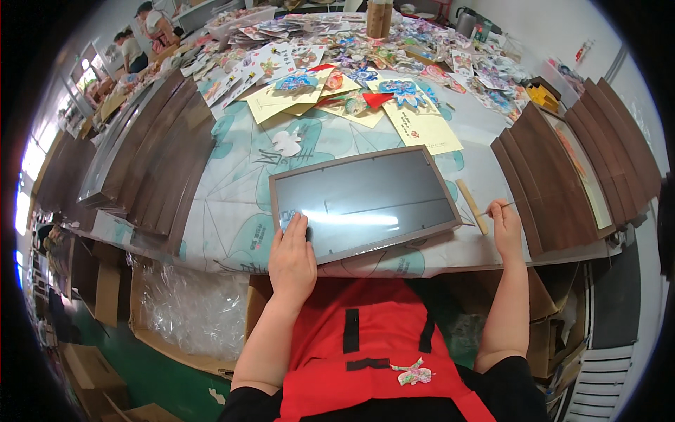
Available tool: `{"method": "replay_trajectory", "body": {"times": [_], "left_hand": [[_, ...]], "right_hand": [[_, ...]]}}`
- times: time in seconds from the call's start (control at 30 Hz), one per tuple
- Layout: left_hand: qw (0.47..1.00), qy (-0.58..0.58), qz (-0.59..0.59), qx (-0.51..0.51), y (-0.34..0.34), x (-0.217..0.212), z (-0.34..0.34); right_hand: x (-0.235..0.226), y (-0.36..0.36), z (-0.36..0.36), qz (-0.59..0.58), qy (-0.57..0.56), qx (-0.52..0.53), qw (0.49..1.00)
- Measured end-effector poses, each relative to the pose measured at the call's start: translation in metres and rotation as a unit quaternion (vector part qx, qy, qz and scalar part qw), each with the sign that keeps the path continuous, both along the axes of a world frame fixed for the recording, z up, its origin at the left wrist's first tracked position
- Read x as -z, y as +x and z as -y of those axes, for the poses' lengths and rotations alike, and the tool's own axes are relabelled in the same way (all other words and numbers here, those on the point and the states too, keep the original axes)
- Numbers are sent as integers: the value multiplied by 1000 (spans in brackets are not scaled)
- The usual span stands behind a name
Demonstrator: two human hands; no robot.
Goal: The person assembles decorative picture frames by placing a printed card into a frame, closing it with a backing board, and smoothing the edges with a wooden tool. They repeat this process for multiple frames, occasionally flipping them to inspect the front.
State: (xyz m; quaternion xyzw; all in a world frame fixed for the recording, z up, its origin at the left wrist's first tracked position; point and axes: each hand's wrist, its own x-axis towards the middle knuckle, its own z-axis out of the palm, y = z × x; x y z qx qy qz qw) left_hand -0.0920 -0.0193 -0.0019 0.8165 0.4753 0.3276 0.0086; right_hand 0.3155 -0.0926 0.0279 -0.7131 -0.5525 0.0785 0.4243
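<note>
A brown picture frame (365,202) with a grey glossy pane lies flat on the table in front of me. My left hand (292,257) rests flat on its near left corner, fingers on the pane. My right hand (508,228) sits to the right of the frame and pinches a thin tool (498,208) that points left toward the frame's right edge. A pale wooden stick (472,205) lies on the table between the frame and that hand.
Stacks of brown frames stand at the left (158,151) and right (562,176). Yellow cards (429,130) and colourful paper decorations (351,56) cover the far table. A box with clear plastic film (186,309) sits below left. Other people (144,35) work at the far left.
</note>
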Motion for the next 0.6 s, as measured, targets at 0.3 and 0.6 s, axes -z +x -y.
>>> {"method": "replay_trajectory", "body": {"times": [0.3,0.6], "left_hand": [[1000,11,-16,0,0,1,1],[1000,8,-11,8,0,-1,3]], "right_hand": [[28,21,-3,265,-46,90,959],[6,-102,-13,168,64,-207,962]]}}
